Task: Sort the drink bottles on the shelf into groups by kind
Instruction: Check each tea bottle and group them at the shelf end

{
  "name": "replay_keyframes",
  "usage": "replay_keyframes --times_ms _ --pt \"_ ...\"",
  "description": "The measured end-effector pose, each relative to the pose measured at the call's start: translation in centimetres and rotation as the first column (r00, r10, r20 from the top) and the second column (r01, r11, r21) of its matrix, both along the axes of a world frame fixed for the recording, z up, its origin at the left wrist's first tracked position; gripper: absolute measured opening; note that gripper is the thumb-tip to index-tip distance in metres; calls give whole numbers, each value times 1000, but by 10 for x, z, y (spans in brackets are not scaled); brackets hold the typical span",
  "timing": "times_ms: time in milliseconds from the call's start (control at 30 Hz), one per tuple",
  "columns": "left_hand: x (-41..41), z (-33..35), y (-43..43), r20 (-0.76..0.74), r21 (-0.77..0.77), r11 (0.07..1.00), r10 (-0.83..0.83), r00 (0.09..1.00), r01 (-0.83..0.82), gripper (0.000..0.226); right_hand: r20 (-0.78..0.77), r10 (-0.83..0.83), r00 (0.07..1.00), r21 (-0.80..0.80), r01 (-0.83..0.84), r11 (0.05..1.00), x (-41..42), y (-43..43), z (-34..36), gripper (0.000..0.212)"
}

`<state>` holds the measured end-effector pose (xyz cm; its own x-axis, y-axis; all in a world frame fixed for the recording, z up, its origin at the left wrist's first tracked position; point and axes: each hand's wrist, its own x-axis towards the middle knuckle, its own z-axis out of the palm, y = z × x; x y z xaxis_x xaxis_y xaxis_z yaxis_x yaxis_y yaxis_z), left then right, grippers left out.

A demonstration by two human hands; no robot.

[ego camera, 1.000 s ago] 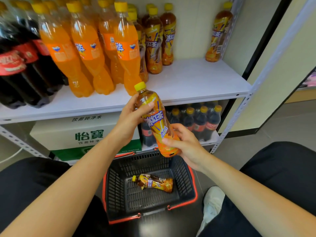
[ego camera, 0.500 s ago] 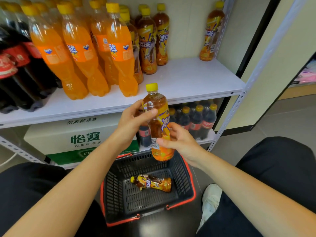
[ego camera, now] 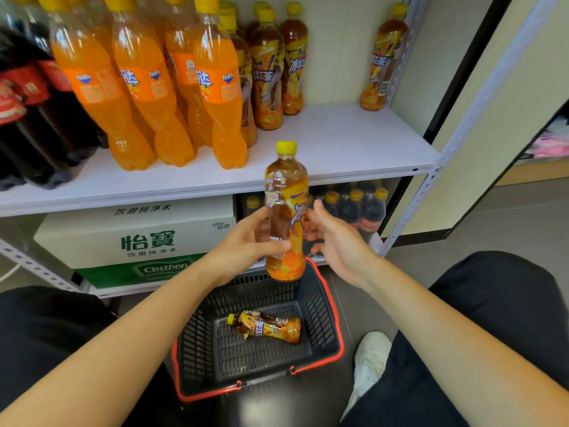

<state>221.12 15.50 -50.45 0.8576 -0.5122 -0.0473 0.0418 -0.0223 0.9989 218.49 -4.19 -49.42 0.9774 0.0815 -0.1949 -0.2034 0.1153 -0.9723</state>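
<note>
An iced tea bottle [ego camera: 286, 192] with a yellow cap stands upright in front of the white shelf [ego camera: 338, 149]. My left hand [ego camera: 243, 245] grips its lower half. My right hand [ego camera: 335, 241] is just to its right, fingers apart, thumb near the label; whether it touches is unclear. On the shelf stand orange Fanta bottles [ego camera: 215, 87], cola bottles [ego camera: 27, 118] at the left, several iced tea bottles [ego camera: 268, 72] behind the Fanta, and one lone iced tea bottle [ego camera: 383, 60] at the right end.
A black basket with a red rim [ego camera: 335, 349] sits on the floor below my hands, with one iced tea bottle [ego camera: 264, 328] lying in it. The lower shelf holds white water cartons [ego camera: 138, 235] and small cola bottles [ego camera: 360, 211]. My white shoe [ego camera: 369, 355] is at the right.
The bottle went from tilted to upright and rose a little. My left hand slid down to its lower half. My right hand loosened and came off the bottle's base.
</note>
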Motion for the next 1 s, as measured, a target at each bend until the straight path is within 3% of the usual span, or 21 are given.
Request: replay_keyframes --times_ms 100,233,400,567,667,800,1000 --pt "-6 -5 -4 36 37 999 17 999 -18 64 134 -1 991 -10 2 1000 2 -6 7 36" --pt "-10 -8 -10 129 101 992 61 990 -75 68 304 -91 948 -44 109 993 6 -15 19 40" --pt "-10 -14 -5 323 232 960 75 943 -156 78 390 -202 898 -33 233 972 14 -30 24 31" --pt "-11 -18 1 498 404 878 25 867 -257 82 455 -109 884 -127 185 974 16 -49 26 28" --pt "-11 -21 6 583 431 838 25 812 -335 83 472 5 882 -186 94 978 12 -59 31 32" --pt "-9 -24 10 581 377 870 44 813 -316 81 501 63 863 -142 9 990 7 -64 35 38" --pt "-9 -24 8 501 282 941 22 865 -187 76 510 75 857 -54 -55 997 3 -65 40 24"
